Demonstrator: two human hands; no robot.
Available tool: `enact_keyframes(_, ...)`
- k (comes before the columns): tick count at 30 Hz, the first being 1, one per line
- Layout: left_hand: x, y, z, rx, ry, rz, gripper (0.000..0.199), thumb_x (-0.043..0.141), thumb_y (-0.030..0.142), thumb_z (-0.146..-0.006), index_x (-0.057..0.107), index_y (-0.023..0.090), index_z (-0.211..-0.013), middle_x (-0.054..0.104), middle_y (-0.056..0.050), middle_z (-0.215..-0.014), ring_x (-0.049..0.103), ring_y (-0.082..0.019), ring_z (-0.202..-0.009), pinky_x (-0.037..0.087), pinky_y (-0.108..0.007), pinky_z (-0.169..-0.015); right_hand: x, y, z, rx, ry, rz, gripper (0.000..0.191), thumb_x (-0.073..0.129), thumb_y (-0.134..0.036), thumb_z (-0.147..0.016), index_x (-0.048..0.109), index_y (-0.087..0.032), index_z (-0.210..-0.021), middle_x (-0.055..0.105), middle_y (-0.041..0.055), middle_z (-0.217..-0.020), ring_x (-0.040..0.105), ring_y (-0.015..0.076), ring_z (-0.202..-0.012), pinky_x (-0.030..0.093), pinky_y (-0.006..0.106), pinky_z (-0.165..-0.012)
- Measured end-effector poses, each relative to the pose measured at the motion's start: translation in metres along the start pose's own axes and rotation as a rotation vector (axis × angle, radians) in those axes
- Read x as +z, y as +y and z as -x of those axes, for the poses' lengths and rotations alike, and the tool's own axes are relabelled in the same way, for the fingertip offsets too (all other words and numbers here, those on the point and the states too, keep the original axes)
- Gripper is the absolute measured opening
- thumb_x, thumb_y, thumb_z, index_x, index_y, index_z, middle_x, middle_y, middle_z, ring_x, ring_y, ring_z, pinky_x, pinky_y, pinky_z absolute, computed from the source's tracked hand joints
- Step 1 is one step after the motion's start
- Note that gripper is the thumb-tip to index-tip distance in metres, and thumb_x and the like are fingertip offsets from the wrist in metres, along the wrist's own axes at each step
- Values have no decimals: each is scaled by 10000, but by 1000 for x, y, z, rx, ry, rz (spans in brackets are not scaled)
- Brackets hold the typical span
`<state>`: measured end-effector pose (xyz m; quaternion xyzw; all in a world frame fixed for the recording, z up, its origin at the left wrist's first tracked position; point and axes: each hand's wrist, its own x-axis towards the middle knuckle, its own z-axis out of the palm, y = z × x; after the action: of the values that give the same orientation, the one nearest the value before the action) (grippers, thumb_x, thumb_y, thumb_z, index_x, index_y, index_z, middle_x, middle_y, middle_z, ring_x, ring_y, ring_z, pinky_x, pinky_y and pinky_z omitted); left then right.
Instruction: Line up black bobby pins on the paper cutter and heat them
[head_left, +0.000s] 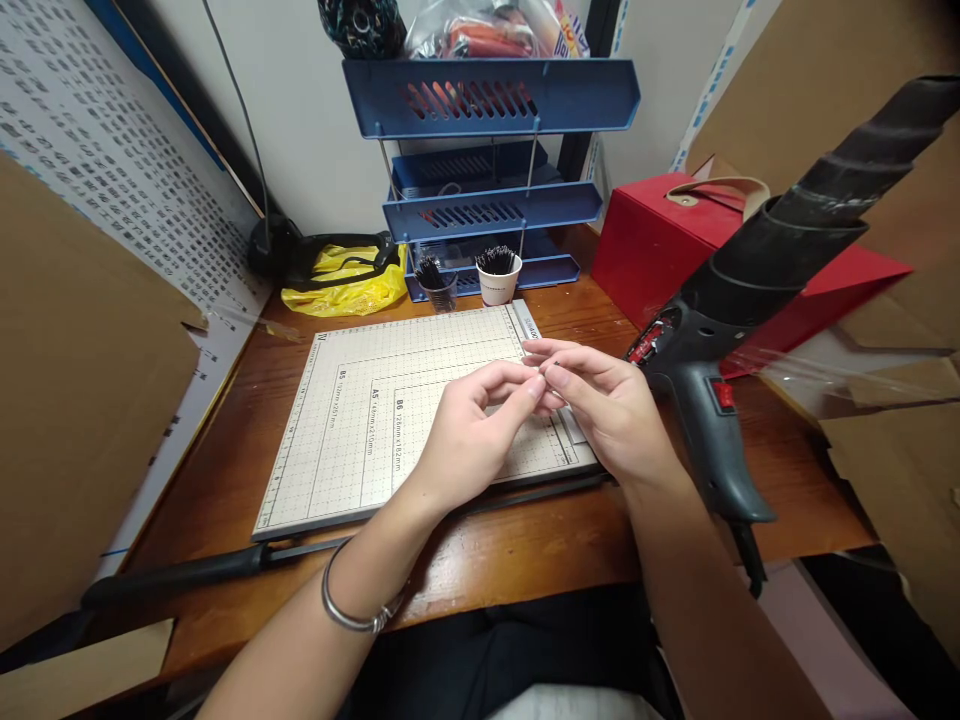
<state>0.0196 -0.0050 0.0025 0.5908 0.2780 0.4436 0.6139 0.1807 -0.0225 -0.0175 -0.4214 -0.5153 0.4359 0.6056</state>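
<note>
Together, left hand [476, 425], right hand [606, 412], over board [349, 430]

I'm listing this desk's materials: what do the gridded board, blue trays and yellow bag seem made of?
Gridded board: smooth, cream-coloured; the printed face hides its core, so metal, wood or plastic is possible.
Blue trays: probably satin plastic, judging by moulded-looking slots and even colour.
Yellow bag: thin, glossy plastic film, judging by crinkles and highlights.

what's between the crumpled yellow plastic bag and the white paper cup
In the head view, a small clear plastic cup holding thin black strands stands between them.
</note>
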Motion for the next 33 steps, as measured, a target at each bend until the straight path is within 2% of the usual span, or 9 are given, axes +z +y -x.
enact_keyframes(6,0,1,1,44,-9,-64,128,654,242,-971,713,154,-899,775,-36,-852,737,-155,-845,586,-279,-851,0,-1,1,-20,8,-20,56,751,-318,-875,775,-271,-855,784,31,-1155,674,238,-1230,533,436,-1079)
enact_keyframes(13,0,0,2,95,-19,-115,118,644,227,-987,682,169,-891,758,-20,-837,712,-142,-855,550,-265,-867,-1,-2,0,19,-39,-119,58,776,-332,-875,791,-285,-846,787,20,-1140,695,224,-1176,497,439,-1118)
enact_keyframes(15,-1,-1,1,104,-27,-108,119,641,221,-991,682,167,-892,746,-16,-836,706,-137,-860,543,-259,-872,-1,-2,0,42,-46,-154,57,797,-346,-866,803,-293,-847,789,12,-1133,699,207,-1145,514,399,-1081)
enact_keyframes(19,-2,-3,-1,129,-40,-74,114,649,213,-987,682,164,-890,737,-18,-843,700,-136,-858,542,-258,-859,0,0,-1,93,-53,-245,52,830,-351,-844,822,-300,-841,787,4,-1135,705,152,-1004,550,283,-909)
enact_keyframes(23,-4,-4,-2,135,-42,-52,105,657,201,-980,688,161,-888,740,-22,-841,698,-138,-857,543,-265,-864,2,0,-2,123,-59,-295,56,853,-353,-823,827,-305,-811,791,0,-1116,675,114,-859,539,240,-794)
enact_keyframes(27,-4,-6,-3,132,-33,-52,102,669,200,-974,698,163,-883,746,-19,-835,690,-132,-854,539,-263,-881,3,0,-2,131,-55,-297,77,870,-382,-801,836,-315,-815,801,-1,-1037,645,115,-780,547,262,-785)
enact_keyframes(31,-3,-6,-3,77,-23,5,93,675,216,-973,700,154,-909,763,-18,-830,709,-120,-830,555,-240,-870,2,1,-2,136,-3,-291,115,892,-392,-774,844,-303,-828,811,5,-984,687,126,-858,552,247,-825)
enact_keyframes(33,-2,-6,-4,54,-41,29,114,655,219,-986,705,144,-917,773,-27,-830,721,-121,-813,567,-239,-861,2,1,-3,142,7,-306,133,901,-392,-764,847,-291,-832,812,12,-961,691,120,-856,550,227,-786)
